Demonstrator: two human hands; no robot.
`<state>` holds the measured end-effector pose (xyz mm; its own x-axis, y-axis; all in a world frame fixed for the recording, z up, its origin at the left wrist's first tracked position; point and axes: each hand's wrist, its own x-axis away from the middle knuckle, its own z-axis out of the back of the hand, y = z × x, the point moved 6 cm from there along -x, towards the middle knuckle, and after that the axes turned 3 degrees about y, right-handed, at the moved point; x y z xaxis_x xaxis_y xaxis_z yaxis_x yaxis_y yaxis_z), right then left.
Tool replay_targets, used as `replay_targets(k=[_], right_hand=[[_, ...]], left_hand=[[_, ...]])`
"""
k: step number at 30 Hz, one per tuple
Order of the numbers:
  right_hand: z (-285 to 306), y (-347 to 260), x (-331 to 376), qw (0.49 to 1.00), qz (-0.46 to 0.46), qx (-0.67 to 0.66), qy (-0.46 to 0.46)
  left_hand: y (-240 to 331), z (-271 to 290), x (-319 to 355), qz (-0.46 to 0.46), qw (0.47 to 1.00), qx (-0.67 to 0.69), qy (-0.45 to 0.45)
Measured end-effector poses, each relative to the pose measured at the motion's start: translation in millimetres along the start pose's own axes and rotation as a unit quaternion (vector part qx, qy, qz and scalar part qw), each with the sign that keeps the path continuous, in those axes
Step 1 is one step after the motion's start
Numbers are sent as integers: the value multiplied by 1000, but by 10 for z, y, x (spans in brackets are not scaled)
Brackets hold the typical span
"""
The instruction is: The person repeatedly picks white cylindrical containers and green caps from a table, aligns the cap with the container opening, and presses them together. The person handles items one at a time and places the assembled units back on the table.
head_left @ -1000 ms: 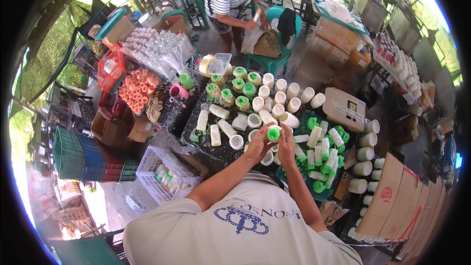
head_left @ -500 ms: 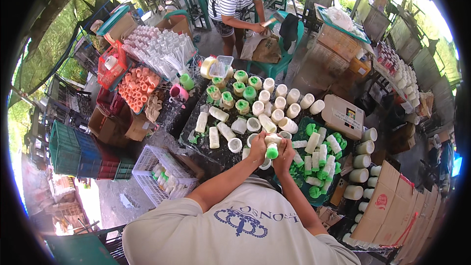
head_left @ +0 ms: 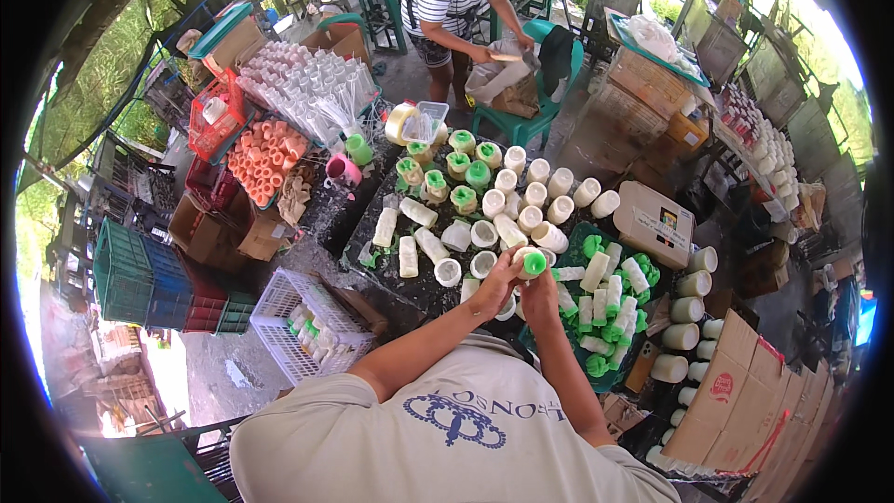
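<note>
Between my two hands is a white cylindrical mould [head_left: 534, 262] with bright green material at the end facing me. My left hand [head_left: 498, 287] wraps its left side, and my right hand [head_left: 539, 299] grips it from below and the right. Just beyond stand several white cylinders [head_left: 533, 194] on the dark table [head_left: 396, 303], some upright and some on their sides. Further back are several moulds with green tops [head_left: 464, 197]. Close by my right hand, a dark green tray [head_left: 605, 386] carries white-and-green pieces [head_left: 613, 291] heaped together.
A white crate [head_left: 270, 317] sits left of the table. Behind it are stacked green and blue crates [head_left: 126, 270], orange rings [head_left: 261, 163] and pale tubes [head_left: 307, 84]. Cardboard boxes [head_left: 736, 401] line the right. Another person [head_left: 447, 0] works beside a green chair [head_left: 521, 126].
My hands have turned the mould so its green end faces up toward me, and have shifted slightly right and up. The other person's hands have moved at the bag on the chair.
</note>
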<state>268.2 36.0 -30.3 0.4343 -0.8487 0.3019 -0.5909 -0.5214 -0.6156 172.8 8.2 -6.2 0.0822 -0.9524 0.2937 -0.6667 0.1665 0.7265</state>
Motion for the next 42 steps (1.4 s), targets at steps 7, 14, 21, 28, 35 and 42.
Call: replay_targets(k=[7, 14, 21, 28, 35, 42], right_hand=[[78, -99, 22, 910, 161, 365, 116], [-221, -258, 191, 820, 232, 492, 179], [177, 107, -116, 934, 176, 273, 150], [500, 374, -206, 957, 45, 108, 263], [615, 421, -193, 955, 8, 94, 282], [804, 594, -335, 972, -32, 39, 230]], left_hand=[[-162, 120, -9, 27, 993, 9, 118], [-340, 441, -185, 57, 972, 69, 217], [-476, 466, -214, 157, 936, 289, 128], [-813, 590, -272, 196, 931, 280, 132], [-880, 580, -299, 214, 941, 222, 138], [-902, 698, -398, 230, 961, 80, 131]])
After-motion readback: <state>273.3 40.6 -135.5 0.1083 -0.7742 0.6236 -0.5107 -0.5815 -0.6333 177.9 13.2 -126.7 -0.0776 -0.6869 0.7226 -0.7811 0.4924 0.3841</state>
